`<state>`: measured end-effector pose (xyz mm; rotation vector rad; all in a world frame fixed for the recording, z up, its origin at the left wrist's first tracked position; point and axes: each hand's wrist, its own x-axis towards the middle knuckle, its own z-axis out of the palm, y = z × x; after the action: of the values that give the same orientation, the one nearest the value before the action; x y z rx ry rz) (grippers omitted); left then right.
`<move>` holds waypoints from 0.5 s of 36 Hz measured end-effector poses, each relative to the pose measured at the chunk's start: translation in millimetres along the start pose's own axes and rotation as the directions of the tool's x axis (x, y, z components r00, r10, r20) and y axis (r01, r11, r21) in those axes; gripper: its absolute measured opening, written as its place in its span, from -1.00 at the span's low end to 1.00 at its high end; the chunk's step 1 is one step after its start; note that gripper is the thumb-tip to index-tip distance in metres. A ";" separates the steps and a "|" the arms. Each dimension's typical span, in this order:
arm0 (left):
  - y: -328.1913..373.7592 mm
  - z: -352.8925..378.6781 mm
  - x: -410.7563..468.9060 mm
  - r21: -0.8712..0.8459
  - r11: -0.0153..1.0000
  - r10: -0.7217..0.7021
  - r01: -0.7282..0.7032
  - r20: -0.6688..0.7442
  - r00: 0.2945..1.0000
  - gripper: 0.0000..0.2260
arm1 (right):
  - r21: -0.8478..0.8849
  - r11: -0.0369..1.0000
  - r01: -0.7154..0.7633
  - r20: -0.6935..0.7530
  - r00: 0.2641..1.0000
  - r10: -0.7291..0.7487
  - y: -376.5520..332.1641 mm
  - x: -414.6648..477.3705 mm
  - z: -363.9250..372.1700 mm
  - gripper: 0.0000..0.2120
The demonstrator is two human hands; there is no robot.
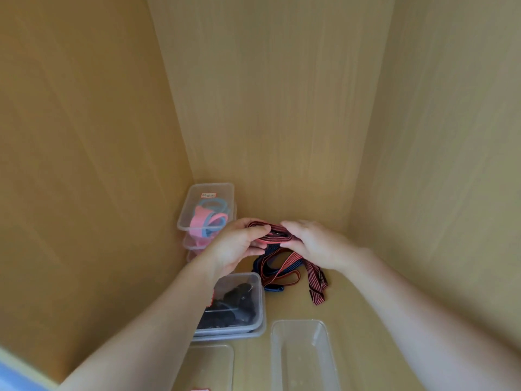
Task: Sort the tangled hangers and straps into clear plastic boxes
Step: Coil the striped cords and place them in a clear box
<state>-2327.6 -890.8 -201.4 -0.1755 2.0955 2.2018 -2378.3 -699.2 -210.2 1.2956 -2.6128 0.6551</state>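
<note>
Both hands are working at the far end of a wooden cupboard, holding one red-and-black striped strap wound into a flat coil above the cupboard floor. The left hand is pinching the coil's left end, thumb on top and fingers underneath. The right hand is curling over the right end, so each grip is clamped on the strap. Holding both ends probably keeps the loops from springing open while the coil is being tidied.

Just beneath the hands, a loose tangle of striped straps is lying on the floor, red and blue ones crossing each other, waiting to be sorted.

Along the left wall, a far stack of clear boxes is holding pink and light-blue straps. A nearer box is holding dark items, too blurred to name. To the near right, an empty clear box is standing open, close under the hands, and it looks like the likely place for the red coil. Another clear box is sitting at the near edge, its contents unclear.
</note>
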 end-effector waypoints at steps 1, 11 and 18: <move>4.7 0.7 1.2 -0.005 1.000 0.009 -0.009 0.005 1.000 -0.90 | 0.016 1.000 0.003 -0.006 1.000 -0.002 -0.2 2.7 -5.7 -0.69; 19.3 -1.2 17.2 0.372 0.927 0.009 -0.056 0.127 0.992 -0.91 | -0.023 0.997 -0.071 -0.034 0.997 0.070 11.5 15.2 -28.7 -0.65; 6.0 9.7 24.9 0.486 0.870 -0.002 -0.076 0.159 0.987 -0.75 | -0.027 0.996 -0.082 0.042 0.996 0.084 17.2 16.9 -17.7 -0.71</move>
<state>-2353.2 -881.6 -198.7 0.0767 2.4919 1.5575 -2403.2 -694.3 -194.3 1.2127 -2.7127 0.6112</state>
